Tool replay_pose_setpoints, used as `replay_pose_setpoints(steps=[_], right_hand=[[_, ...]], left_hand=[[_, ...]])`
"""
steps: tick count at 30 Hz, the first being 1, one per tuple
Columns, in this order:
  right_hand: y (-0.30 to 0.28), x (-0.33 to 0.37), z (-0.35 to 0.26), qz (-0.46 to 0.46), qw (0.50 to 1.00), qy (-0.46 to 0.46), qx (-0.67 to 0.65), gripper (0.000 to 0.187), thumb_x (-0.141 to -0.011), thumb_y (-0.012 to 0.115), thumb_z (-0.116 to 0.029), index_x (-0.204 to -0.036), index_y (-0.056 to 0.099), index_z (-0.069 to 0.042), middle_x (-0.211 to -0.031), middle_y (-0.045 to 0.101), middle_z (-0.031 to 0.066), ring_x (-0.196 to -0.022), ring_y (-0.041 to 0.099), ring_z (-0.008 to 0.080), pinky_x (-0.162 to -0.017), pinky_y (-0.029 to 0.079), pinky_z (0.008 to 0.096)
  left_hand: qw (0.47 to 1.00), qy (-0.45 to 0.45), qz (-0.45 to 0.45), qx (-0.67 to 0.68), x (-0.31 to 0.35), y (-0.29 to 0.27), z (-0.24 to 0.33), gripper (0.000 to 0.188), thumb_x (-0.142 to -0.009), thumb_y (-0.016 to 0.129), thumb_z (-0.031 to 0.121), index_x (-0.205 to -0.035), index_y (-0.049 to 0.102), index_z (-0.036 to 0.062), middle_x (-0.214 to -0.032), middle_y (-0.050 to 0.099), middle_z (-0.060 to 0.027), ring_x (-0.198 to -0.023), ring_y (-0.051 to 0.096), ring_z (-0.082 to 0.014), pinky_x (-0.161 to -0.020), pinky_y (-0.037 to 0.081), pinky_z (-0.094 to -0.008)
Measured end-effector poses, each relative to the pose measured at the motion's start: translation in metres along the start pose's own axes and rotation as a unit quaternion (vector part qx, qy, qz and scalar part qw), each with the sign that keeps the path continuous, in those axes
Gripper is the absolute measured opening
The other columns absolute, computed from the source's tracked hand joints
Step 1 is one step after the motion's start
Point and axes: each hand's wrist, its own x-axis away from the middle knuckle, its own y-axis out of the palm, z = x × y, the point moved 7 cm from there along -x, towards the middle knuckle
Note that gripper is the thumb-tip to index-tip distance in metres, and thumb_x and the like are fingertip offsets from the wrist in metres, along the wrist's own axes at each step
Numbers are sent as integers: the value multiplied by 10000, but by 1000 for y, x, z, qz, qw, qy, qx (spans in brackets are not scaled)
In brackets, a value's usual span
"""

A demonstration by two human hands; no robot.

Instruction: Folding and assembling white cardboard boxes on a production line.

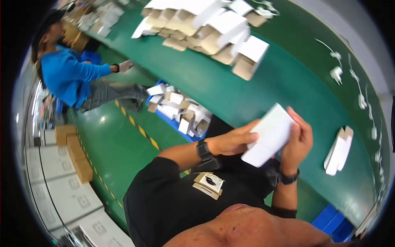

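Between my two hands is a small white carton [271, 133], tilted, with one end flap hanging toward me. Its left side is gripped by my left hand [236, 139], the thumb lying on the white face. My right hand [298, 140] wraps round the opposite side, fingers behind it. To the right on the green table [304, 78] lies a flattened white carton [338, 153] with brown inner flaps. A pile of white cartons [218, 29], several with open brown ends, covers the far part of the table.
A blue bin [168, 119] full of small white cartons stands left of the table. White chargers with cables [336, 75] lie along the right side. A person in blue [68, 70] stands at the far left. Large stacked boxes [61, 181] line the lower left.
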Motion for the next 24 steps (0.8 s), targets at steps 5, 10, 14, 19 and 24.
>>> replay_pose_setpoints(steps=[5,10,14,19,24], right_hand=[[-41,-32,-44,20,961,-84,263,321,-971,639,-167,-1253,616,-15,-1388,555,221,-1308,506,350,-1113,369,441],[-196,2,-34,140,653,-78,740,565,-919,690,-338,-1414,530,-117,-1512,403,256,-1385,375,457,-1124,306,552],[-272,53,6,101,648,140,742,596,-939,628,-436,-1430,529,-113,-1479,456,266,-1367,440,416,-1100,363,524],[-269,58,8,103,663,52,740,517,-980,579,-384,-1380,565,-56,-1399,537,259,-1288,522,397,-1069,415,486],[-266,52,-18,124,666,57,734,403,-1017,533,-276,-1294,612,6,-1245,644,244,-1101,640,391,-913,516,467]], left_hand=[[735,233,203,-603,-11,-28,107,606,-895,731,350,-1357,463,63,-1265,568,-132,-1126,554,-261,-954,441,-385],[333,390,269,-815,-37,19,168,550,-793,793,272,-1237,531,83,-1161,561,-142,-1016,548,-330,-856,424,-430],[278,337,330,-836,-69,13,161,505,-761,807,272,-1164,554,103,-1122,540,-117,-1019,527,-328,-865,386,-443],[233,328,383,-831,-62,3,157,448,-763,800,279,-1109,567,114,-1123,530,-101,-1069,511,-315,-911,354,-441],[227,361,400,-811,-53,36,143,452,-768,788,307,-1116,579,108,-1147,543,-113,-1091,511,-325,-890,374,-454]])
